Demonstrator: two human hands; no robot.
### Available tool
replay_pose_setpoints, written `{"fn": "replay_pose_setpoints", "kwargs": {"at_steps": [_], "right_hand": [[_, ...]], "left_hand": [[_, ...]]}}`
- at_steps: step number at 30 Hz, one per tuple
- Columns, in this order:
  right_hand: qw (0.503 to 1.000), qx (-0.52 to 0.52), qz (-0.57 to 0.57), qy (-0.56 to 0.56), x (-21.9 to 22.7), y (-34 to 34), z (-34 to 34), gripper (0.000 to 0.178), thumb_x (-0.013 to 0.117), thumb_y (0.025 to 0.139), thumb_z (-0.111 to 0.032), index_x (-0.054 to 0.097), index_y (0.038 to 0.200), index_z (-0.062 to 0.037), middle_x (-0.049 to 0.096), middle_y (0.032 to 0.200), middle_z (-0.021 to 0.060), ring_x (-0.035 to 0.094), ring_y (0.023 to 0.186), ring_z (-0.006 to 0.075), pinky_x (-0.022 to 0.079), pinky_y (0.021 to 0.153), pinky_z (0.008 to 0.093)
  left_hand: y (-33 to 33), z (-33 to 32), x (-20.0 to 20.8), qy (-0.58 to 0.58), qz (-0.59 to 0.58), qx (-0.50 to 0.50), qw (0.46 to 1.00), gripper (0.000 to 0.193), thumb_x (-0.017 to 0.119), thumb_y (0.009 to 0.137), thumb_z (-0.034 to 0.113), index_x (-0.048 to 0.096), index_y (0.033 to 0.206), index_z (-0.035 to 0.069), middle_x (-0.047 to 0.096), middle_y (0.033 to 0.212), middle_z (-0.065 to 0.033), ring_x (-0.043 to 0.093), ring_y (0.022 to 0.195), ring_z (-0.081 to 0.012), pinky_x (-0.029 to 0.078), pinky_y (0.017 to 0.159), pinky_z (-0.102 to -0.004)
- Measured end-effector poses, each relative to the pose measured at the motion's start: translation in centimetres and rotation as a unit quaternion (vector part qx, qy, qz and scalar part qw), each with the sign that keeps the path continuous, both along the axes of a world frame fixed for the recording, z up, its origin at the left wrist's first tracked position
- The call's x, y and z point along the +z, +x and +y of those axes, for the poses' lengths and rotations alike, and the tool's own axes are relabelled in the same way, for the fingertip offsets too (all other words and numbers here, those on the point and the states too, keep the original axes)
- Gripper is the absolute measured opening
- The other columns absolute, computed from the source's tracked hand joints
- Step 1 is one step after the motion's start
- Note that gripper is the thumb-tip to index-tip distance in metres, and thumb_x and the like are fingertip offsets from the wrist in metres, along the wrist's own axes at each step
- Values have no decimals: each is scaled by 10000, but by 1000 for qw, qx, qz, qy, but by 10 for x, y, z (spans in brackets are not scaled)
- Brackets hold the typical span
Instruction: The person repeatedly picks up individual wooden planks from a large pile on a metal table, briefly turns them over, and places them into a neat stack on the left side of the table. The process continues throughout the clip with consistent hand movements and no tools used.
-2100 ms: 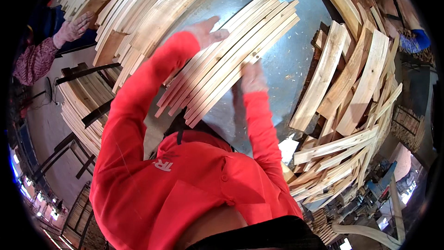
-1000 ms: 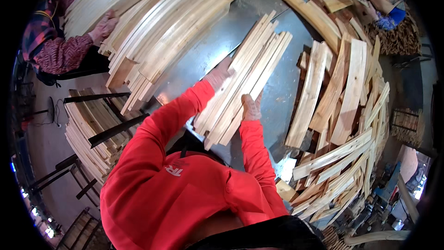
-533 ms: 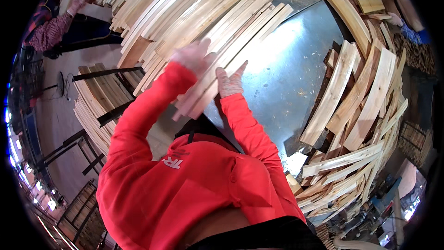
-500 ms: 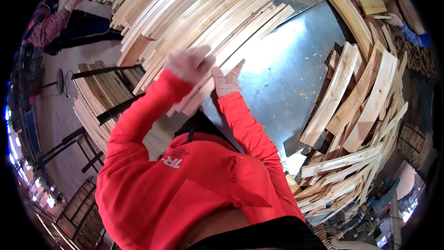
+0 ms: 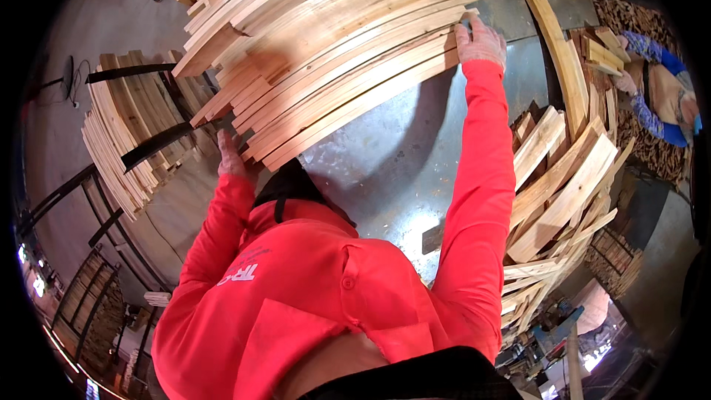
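Long pale wooden strips [image 5: 355, 78] lie side by side in front of me, their ends uneven at the left. My right hand [image 5: 483, 43] is at their far right end, fingers apart and cupped against the strip ends. At the near left end is my left hand [image 5: 234, 157], one finger stretched up beside the cut ends and the rest partly hidden. Neither hand wraps round a strip. Both hands appear to wear thin, see-through gloves. The strips rest on a grey metal table [image 5: 385, 152].
A heap of loose wooden boards [image 5: 566, 185] lies to the right. More boards [image 5: 141, 118] are stacked between black metal bars [image 5: 155, 146] at the left. A long beam [image 5: 555, 59] runs along the far right, where a person in blue patterned sleeves [image 5: 648, 115] handles wood.
My hands have parted from the middle: the right went far right to the strips' end, the left to their near left end. The whole view has shifted, and the person at the left has mostly left it.
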State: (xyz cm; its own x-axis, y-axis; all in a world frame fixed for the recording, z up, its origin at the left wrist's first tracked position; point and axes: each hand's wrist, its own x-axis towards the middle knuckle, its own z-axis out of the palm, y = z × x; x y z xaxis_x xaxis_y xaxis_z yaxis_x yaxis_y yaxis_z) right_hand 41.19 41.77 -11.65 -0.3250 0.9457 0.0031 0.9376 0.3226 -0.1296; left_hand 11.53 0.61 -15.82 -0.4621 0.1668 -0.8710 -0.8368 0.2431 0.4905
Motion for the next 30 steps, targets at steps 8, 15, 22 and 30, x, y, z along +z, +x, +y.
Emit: {"fn": "replay_pose_setpoints", "kwargs": {"at_steps": [8,15,22,30], "right_hand": [[990,16,134,28,4,-33,-27,579,532,911,-400,438,1378,-70,660,997,172,632,956,291,442,902,434],[550,-219,801,-90,62,-18,-82,450,548,945,-347,521,1272,-38,627,1138,129,621,1015,260,540,764,346],[571,-175,790,-141,54,-34,-201,430,598,907,-132,475,1304,-26,590,1166,85,591,1015,197,512,869,305],[528,-193,824,-76,67,41,-260,643,628,853,-64,334,1422,-16,525,1259,89,531,1122,192,471,931,320]], "left_hand": [[2,-4,20,18,-52,82,995,738,606,806,647,526,1281,87,593,1189,-124,572,1080,-311,453,928,-502],[11,-7,127,249,313,-45,916,598,554,879,186,367,1414,-3,518,1270,-161,528,1156,-274,443,994,-391],[117,51,111,375,438,-187,796,854,660,775,4,200,1495,21,371,1428,-146,424,1258,-246,334,1071,-385],[161,60,94,304,200,-565,741,885,716,770,28,184,1474,-40,319,1478,-194,355,1355,-304,320,1106,-382]]}}
